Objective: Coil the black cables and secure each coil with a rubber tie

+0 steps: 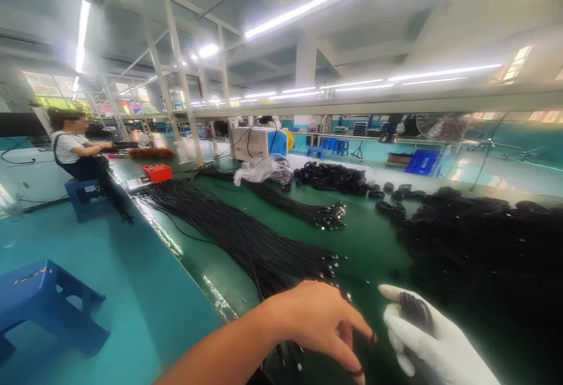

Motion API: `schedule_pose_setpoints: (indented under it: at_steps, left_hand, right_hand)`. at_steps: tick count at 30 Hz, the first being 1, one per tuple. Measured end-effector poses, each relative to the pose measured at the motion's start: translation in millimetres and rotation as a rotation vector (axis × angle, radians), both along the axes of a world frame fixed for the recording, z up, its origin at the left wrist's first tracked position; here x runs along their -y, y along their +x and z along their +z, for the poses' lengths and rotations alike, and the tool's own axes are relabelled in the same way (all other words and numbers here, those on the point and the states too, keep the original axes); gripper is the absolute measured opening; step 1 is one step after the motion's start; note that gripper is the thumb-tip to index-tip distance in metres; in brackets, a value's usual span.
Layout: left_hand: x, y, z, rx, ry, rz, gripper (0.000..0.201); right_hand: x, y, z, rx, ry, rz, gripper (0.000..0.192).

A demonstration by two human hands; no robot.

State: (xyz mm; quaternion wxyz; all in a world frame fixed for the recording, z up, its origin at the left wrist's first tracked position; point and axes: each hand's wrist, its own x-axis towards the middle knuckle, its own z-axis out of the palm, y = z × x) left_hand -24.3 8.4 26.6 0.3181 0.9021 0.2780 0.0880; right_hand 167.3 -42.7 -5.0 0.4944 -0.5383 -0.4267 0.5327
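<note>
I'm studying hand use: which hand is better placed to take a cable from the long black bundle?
Probably the left hand: it is by the long black bundle, fingers parted. The gloved right hand is farther from it and holds a black coil.

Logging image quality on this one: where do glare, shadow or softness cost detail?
In the head view, the ceiling tube lights are blown white with hazy spill; in the head view, reflections streak the table edge; in the head view, the black coil pile merges into near-solid dark; in the head view, the gloved right hand looks soft, its texture washed out.
</note>
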Motion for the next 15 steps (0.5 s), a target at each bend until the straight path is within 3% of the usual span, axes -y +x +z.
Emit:
schedule_pose_setpoints:
  at_steps: [3,7,11,15]
  left_hand:
    - [1,0,3.9,0.125,-0.018,0.141,0.052]
    - [-1,4,5.7,0.176,-0.154,0.191,0.06]
    - [6,12,4.4,0.107,-0.168,0.186,0.057]
    - [11,22,6.6,-0.055,-0.006,0.211,0.044]
  right_hand:
    - [1,-4,4.0,-0.083,0.0,0.173,0.053]
    - [-3,-10,-0.9,-0.101,-0.05,0.383,0.048]
    - [-8,-14,-21.1,0.011,-0.067,0.344,0.059]
    - [-5,-14,-33.4,0.089,0.108,0.206,0.066]
